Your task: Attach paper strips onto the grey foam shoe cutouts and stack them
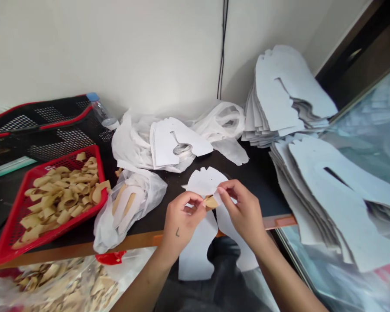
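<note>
The left hand (183,219) pinches a small, curved tan strip (211,202); the right hand (242,209) pinches a pale flap (216,197) beside it, over a white, notched paper cutout (204,181). Fitting appears under way; the next move likely calls for careful alignment.

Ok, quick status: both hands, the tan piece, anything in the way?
Left hand pinching tan piece. Right hand pinching pale bit at its edge. White paper cutout below. Plastic bag off left, seemingly not in the way.
</note>
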`<action>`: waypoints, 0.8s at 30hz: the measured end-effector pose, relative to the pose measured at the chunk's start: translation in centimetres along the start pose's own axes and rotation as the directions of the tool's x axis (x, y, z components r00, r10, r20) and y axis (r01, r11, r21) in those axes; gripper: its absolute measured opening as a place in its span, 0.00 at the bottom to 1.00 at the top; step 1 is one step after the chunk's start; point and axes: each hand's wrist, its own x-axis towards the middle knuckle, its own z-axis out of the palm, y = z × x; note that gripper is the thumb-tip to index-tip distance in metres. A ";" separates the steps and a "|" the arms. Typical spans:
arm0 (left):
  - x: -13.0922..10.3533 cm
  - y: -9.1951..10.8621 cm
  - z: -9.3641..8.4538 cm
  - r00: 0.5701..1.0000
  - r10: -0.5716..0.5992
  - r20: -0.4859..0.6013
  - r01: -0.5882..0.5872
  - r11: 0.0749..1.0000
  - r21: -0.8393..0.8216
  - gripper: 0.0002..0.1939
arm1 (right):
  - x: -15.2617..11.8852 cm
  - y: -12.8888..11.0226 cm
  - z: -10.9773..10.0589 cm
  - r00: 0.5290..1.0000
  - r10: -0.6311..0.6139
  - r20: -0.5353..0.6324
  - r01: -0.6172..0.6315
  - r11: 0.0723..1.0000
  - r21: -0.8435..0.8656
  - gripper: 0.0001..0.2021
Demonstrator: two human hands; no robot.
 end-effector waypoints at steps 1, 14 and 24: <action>-0.1 0.0 0.1 1.000 -0.007 -0.008 0.007 1.000 -0.014 0.05 | -0.1 -0.2 0.1 1.000 0.022 0.009 -0.022 1.000 0.020 0.09; -1.4 1.7 1.3 0.997 0.061 -0.047 -0.072 0.959 -0.273 0.18 | -2.1 -3.9 1.5 0.994 -0.005 0.111 -0.017 0.981 0.195 0.10; -4.5 2.1 -0.3 0.953 0.228 -0.200 -0.197 0.967 0.162 0.14 | -4.1 -5.0 1.5 0.994 0.111 0.012 -0.106 0.915 0.390 0.13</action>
